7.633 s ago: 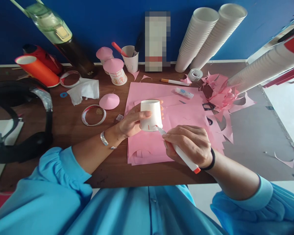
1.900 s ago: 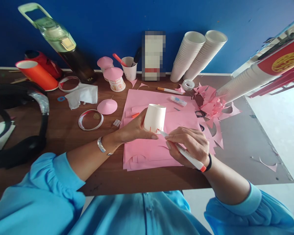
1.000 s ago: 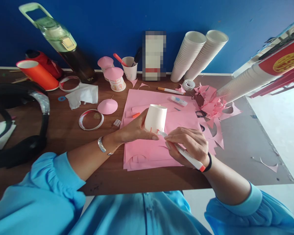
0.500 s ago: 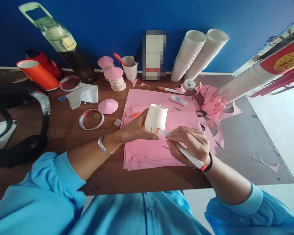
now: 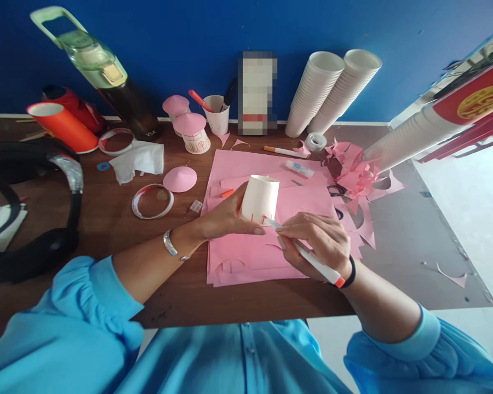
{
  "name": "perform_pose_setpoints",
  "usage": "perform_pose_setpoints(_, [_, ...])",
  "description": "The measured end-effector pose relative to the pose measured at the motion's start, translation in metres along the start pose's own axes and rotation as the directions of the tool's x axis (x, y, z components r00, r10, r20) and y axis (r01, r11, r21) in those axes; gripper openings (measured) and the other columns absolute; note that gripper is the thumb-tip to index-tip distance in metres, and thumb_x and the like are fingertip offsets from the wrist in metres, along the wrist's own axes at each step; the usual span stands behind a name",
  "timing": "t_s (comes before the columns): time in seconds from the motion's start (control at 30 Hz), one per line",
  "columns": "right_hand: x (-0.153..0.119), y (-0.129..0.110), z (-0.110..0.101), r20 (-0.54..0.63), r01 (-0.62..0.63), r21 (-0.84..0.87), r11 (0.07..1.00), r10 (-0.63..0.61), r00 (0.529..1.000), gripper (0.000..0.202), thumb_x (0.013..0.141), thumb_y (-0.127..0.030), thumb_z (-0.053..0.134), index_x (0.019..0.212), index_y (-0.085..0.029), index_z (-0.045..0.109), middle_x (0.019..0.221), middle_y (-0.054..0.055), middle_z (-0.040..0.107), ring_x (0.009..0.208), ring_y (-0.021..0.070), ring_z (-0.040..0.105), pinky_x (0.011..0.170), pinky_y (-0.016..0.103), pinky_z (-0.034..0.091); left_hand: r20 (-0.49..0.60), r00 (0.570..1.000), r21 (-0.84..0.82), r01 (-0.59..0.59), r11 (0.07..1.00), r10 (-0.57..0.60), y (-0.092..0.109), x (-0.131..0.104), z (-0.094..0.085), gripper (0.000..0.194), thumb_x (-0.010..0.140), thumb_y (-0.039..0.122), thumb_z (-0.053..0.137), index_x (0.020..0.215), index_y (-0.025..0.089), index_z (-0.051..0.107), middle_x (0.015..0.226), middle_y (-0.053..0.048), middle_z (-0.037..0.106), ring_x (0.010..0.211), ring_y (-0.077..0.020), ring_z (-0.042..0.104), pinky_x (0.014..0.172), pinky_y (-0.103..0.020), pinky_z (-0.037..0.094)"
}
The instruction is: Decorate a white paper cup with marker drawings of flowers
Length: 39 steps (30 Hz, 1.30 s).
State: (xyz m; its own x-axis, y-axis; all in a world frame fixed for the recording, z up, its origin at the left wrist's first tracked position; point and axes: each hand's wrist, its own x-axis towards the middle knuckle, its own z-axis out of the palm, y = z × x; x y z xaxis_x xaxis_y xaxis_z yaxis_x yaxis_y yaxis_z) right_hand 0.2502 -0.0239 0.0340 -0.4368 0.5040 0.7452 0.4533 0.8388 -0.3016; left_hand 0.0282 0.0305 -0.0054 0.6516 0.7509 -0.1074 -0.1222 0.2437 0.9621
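Observation:
My left hand (image 5: 229,218) is wrapped round a white paper cup (image 5: 260,197), which is upside down and slightly tilted above pink paper sheets (image 5: 246,254). Small orange marks show near the cup's lower rim. In my right hand (image 5: 315,241) is a white marker with an orange end (image 5: 322,266), its tip at the marks on the cup. Two decorated cups with pink cone roofs (image 5: 195,134) stand behind, to the left, and a loose pink cone (image 5: 179,179) lies in front of them.
Stacked paper cups (image 5: 314,93) and a cup with pens (image 5: 217,117) stand by the blue wall. At left are a bottle (image 5: 127,106), a tape roll (image 5: 152,201) and a black strap-like object (image 5: 76,208). Pink scraps (image 5: 355,169), a glue tube (image 5: 299,168) and scissors lie right of centre.
The orange mark by the marker tip looks slightly more filled in. Both hands keep their hold, and the whole view has shifted very slightly.

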Motion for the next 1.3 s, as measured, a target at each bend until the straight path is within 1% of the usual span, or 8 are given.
perform_pose_setpoints(0.13, [0.0006,0.0002,0.0002,-0.01,0.002,-0.024,1.0,-0.003,1.0,0.021,0.09,-0.003,0.067,0.099,-0.022,0.064,0.074,0.0,0.074,0.061,0.0149,0.073,0.057,0.025,0.06,0.002,1.0,0.012,-0.012,1.0,0.012,0.0014,-0.0003,0.0003,0.104,0.065,0.037,0.099,0.155,0.032,0.047,0.137,-0.011,0.062,0.121,-0.0311,0.062,0.095,-0.043,0.055])
perform_pose_setpoints(0.3, [0.0013,-0.0004,0.0003,-0.025,-0.008,-0.04,0.999,0.007,1.0,0.021,0.09,-0.002,0.068,0.097,-0.021,0.064,0.072,-0.001,0.073,0.059,0.0144,0.072,0.055,0.025,0.059,-0.007,1.0,0.005,-0.007,1.0,0.007,0.0032,-0.0002,0.0009,0.104,0.064,0.037,0.099,0.153,0.029,0.047,0.133,-0.011,0.062,0.12,-0.0307,0.061,0.096,-0.044,0.055])
perform_pose_setpoints(0.47, [0.0011,-0.0008,-0.0002,-0.019,-0.011,-0.033,0.999,0.01,1.0,0.021,0.089,-0.002,0.068,0.097,-0.022,0.065,0.072,-0.001,0.073,0.059,0.0149,0.072,0.054,0.026,0.059,-0.008,1.0,-0.009,-0.021,1.0,0.021,0.0017,0.0005,0.001,0.104,0.064,0.036,0.1,0.154,0.031,0.048,0.134,-0.011,0.063,0.12,-0.031,0.061,0.096,-0.043,0.054])
perform_pose_setpoints(0.8, [0.0007,-0.0014,0.0002,-0.006,-0.002,-0.012,1.0,0.002,1.0,0.02,0.091,-0.004,0.067,0.099,-0.022,0.063,0.073,-0.001,0.073,0.061,0.0145,0.072,0.056,0.026,0.058,0.005,1.0,0.004,0.001,1.0,-0.001,0.0029,-0.0001,0.0009,0.104,0.066,0.039,0.099,0.155,0.031,0.046,0.126,-0.01,0.064,0.112,-0.0281,0.063,0.092,-0.042,0.055])
perform_pose_setpoints(0.93, [0.0009,-0.0013,0.0002,-0.016,0.003,-0.019,1.0,-0.004,1.0,0.018,0.092,-0.004,0.067,0.098,-0.02,0.063,0.072,0.0,0.072,0.059,0.0149,0.071,0.055,0.026,0.058,-0.002,1.0,0.004,-0.008,1.0,0.008,0.003,-0.0001,0.0011,0.104,0.065,0.039,0.099,0.155,0.032,0.047,0.128,-0.009,0.064,0.113,-0.0281,0.062,0.094,-0.043,0.054])
perform_pose_setpoints(1.1, [0.0028,-0.0023,-0.0007,-0.015,0.005,-0.042,0.999,-0.006,1.0,0.019,0.09,-0.002,0.068,0.095,-0.019,0.063,0.071,0.001,0.072,0.059,0.0154,0.071,0.055,0.026,0.057,0.009,1.0,-0.012,-0.015,1.0,0.016,-0.0005,0.0009,0.0001,0.108,0.065,0.038,0.099,0.158,0.032,0.045,0.123,-0.009,0.066,0.113,-0.0291,0.063,0.096,-0.045,0.053])
perform_pose_setpoints(1.3, [0.0017,-0.003,-0.0008,-0.009,-0.005,-0.047,0.999,0.005,1.0,0.02,0.091,-0.002,0.066,0.097,-0.021,0.063,0.071,-0.001,0.072,0.059,0.0147,0.07,0.054,0.026,0.057,0.001,1.0,-0.004,-0.026,1.0,0.026,-0.0008,0.0014,-0.0001,0.106,0.065,0.039,0.099,0.156,0.031,0.045,0.122,-0.009,0.065,0.11,-0.0272,0.062,0.093,-0.042,0.053])
